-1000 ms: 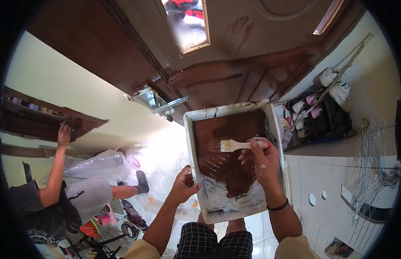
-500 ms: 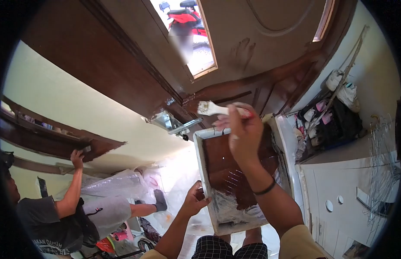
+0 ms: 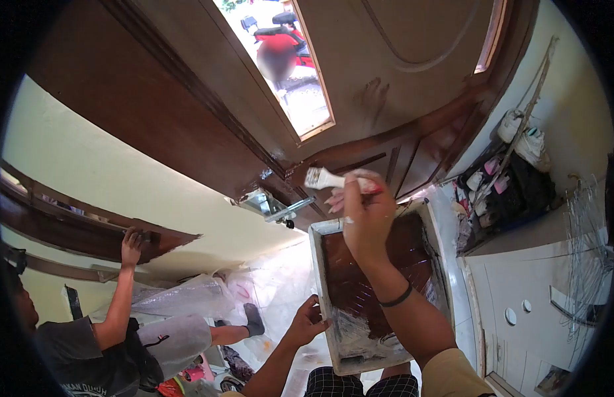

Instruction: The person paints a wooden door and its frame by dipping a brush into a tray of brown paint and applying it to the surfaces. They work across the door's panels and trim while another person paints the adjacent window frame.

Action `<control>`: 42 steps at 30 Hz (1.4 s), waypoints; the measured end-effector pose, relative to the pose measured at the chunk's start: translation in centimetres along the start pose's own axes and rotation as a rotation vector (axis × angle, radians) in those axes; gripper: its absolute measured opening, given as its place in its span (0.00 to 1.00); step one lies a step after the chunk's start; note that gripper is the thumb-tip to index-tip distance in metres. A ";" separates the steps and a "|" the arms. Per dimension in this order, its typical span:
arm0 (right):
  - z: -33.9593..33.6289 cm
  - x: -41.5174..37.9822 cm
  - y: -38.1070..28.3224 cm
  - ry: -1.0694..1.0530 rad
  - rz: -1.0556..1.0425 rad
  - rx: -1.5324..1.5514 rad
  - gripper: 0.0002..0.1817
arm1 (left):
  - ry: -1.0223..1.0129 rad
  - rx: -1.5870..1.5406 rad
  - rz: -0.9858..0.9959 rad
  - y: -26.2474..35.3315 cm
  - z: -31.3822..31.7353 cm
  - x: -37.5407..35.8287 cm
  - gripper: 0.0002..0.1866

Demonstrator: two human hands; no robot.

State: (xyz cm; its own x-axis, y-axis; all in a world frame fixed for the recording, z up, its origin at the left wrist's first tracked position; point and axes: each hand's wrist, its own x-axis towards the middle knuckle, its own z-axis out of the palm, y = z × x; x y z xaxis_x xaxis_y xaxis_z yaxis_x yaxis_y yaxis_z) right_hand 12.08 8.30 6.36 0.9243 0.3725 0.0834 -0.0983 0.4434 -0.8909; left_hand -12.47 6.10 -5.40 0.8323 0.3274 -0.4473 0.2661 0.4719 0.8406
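A white-handled paintbrush (image 3: 325,179) is gripped in my right hand (image 3: 370,225), its bristle end pointing left, close to the lower part of the brown door (image 3: 360,106). Below that hand is a rectangular paint tray (image 3: 323,291) with pale, stained edges and wet brown paint inside. My right forearm crosses over the tray and hides part of it. At the tray's left side, my left hand (image 3: 308,322) holds the rim, thumb and fingers around it.
A metal door handle (image 3: 287,208) juts out left of the tray. At left, a co-worker (image 3: 88,351) reaches to a brown curved wooden piece (image 3: 168,245). Plastic sheeting (image 3: 181,291) covers the floor there. A dark crate (image 3: 515,198) with shoes stands right, near hanging wires (image 3: 581,258).
The view has tilted upward, so the door, tray and hands appear lower. The paintbrush stays in my right hand near the door, and my left hand keeps its hold on the tray.
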 end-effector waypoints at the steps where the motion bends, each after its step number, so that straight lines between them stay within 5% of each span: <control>1: 0.1 0.0 0.7 -0.004 0.014 -0.084 0.06 | -0.003 0.019 -0.013 0.1 -0.2 0.1 0.23; 9: 5.3 0.0 -0.6 -0.070 -0.174 -0.028 0.06 | -0.058 0.016 -0.002 1.8 0.5 0.5 0.22; 15: 3.9 -0.6 -5.0 -0.020 -0.020 0.205 0.07 | -0.087 0.040 0.020 3.7 0.8 0.2 0.22; 19: 2.1 -0.2 0.2 0.009 -0.113 -0.325 0.08 | -0.093 0.022 0.020 5.1 1.2 0.4 0.20; 30: 9.2 1.6 -9.8 -0.099 -0.044 0.473 0.10 | -0.073 0.048 0.066 7.2 1.4 0.2 0.19; 35: 8.1 0.7 -5.1 0.016 0.214 0.656 0.11 | -0.056 0.047 0.037 7.1 1.5 0.6 0.20; 42: 4.0 -0.6 0.7 0.162 0.210 0.169 0.09 | -0.079 0.069 0.042 7.0 1.3 1.0 0.21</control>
State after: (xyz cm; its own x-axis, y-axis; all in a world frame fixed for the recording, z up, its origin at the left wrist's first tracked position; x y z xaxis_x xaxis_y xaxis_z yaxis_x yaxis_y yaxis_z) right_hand 9.98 11.62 7.48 0.9226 0.3416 -0.1791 -0.3409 0.5049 -0.7930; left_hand -9.14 8.66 0.46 0.8784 0.2788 -0.3883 0.2611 0.4006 0.8782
